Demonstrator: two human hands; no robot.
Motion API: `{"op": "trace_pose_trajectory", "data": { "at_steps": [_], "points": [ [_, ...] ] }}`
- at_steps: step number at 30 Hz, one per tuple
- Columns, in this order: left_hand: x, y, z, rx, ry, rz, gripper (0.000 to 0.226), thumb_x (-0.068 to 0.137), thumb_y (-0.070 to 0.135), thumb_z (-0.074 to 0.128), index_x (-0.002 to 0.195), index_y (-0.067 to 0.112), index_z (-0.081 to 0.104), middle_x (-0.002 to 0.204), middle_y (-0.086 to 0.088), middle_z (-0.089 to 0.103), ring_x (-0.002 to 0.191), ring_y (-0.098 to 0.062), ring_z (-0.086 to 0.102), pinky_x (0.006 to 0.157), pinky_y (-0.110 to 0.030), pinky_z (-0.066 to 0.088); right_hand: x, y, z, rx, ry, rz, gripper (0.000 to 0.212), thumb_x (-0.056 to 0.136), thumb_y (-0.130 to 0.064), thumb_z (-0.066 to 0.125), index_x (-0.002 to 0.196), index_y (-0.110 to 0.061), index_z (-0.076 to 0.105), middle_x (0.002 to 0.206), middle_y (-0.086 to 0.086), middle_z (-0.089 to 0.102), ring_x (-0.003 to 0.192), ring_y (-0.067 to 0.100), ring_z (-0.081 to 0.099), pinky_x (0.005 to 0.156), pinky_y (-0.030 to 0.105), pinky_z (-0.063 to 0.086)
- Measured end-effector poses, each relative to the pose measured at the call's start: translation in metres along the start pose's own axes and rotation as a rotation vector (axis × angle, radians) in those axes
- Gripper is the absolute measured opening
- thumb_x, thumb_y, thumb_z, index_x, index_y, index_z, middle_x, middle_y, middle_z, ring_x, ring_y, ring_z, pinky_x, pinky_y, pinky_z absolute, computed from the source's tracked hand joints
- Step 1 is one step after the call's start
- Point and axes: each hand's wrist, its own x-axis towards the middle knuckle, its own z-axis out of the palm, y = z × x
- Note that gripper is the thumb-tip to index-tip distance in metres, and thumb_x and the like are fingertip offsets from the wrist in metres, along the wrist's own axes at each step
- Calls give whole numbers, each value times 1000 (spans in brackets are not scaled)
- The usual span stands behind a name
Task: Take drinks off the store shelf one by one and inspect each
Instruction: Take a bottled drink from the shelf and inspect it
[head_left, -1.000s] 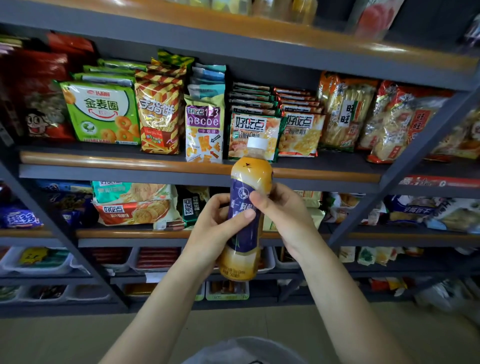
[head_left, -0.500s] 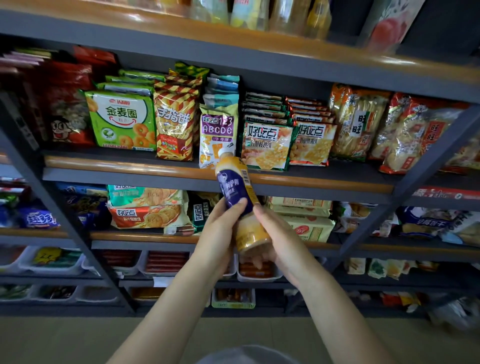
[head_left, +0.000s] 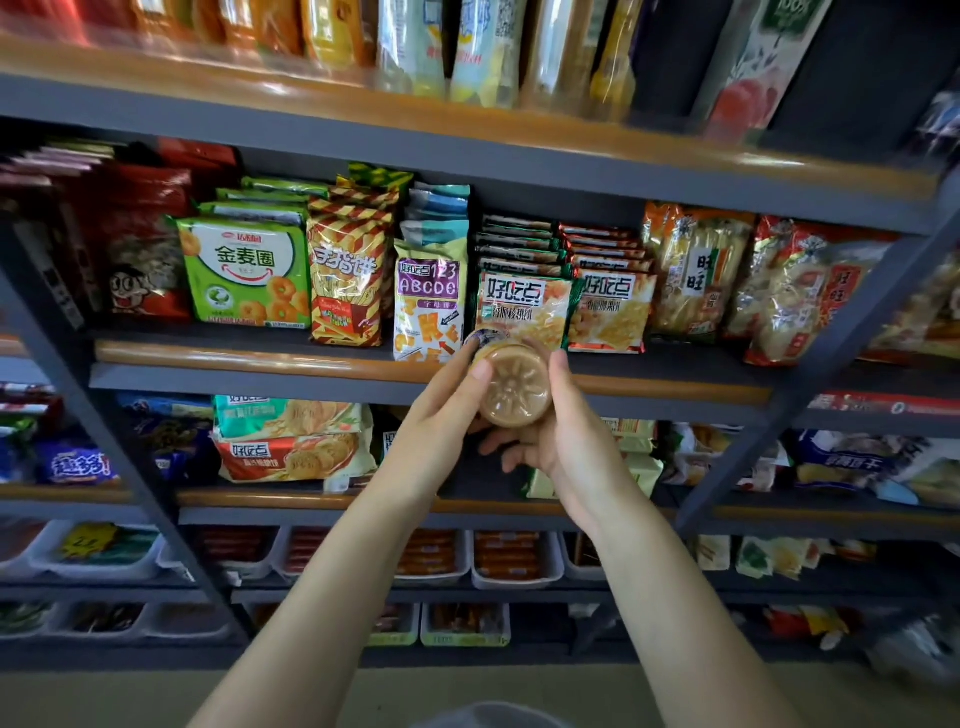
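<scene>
Both forearms reach up and forward from the bottom of the view. Left hand (head_left: 441, 415) and right hand (head_left: 558, 441) hold the bottle (head_left: 515, 385) between them, tipped so its moulded base faces the camera; cap end points away toward the shelves, out of sight.

Fingers: left fingertips (head_left: 480, 371) lie along the bottle's left flank, loosely extended but wrapped on it. Right thumb presses the right flank, remaining right fingers curl under, below the base. Both clamped on the bottle, no gap visible between skin and plastic.

Step in hand, as judged: checking the base. To do it well, keep the base square to the eyes and hold it motionless; keep the fingertips on the flanks so they do not cover the base. Liquid is cloudy tan, so sediment or a leak would show at the rim. Risk: the smooth round body could roll out from a light two-sided hold.

Just beyond the fingertips: biscuit packets (head_left: 522, 306) on the middle shelf (head_left: 260, 358). Further up, above the fingers, the drinks row (head_left: 415, 47), blurred.
</scene>
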Motion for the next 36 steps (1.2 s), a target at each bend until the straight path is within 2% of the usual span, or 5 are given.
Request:
{"op": "trace_pose_trajectory", "data": {
  "at_steps": [10,17,27,29,36],
  "points": [
    [5,-27,-5,-86,64,-78,55,84,62,63,134,39,56,125,7,69,115,-13,66,100,-36,52,0,19,-14,-86,-29,115,42,105,-41,45,145,-31,44,117,16,71,91,36,72,60,36,54],
    [7,-66,-10,-188,151,-257,57,93,21,69,146,20,48,120,-4,69,103,-20,72,87,-38,59,4,63,-13,-242,21,292,30,102,-45,52,126,-31,64,121,-5,72,112,13,68,104,42,52],
    [7,-80,-19,-100,56,-126,48,84,32,75,128,19,64,118,-7,72,114,-28,67,97,-44,54,4,52,-24,-389,63,58,23,100,-47,52,109,-33,67,68,-12,67,58,6,59,54,22,44],
    [7,-75,-16,-86,85,-97,50,83,45,72,126,21,66,117,-7,72,112,-29,67,97,-48,54,2,51,-23,-312,43,24,16,101,-41,55,115,-39,61,85,-10,72,53,18,61,45,26,44],
    [7,-59,-2,-26,16,-3,45,90,55,43,125,33,61,118,18,70,114,2,62,91,-18,50,-9,36,-21,-25,-76,11,45,91,-40,55,134,-29,54,120,-4,72,93,36,75,82,40,62]
  ]
}}
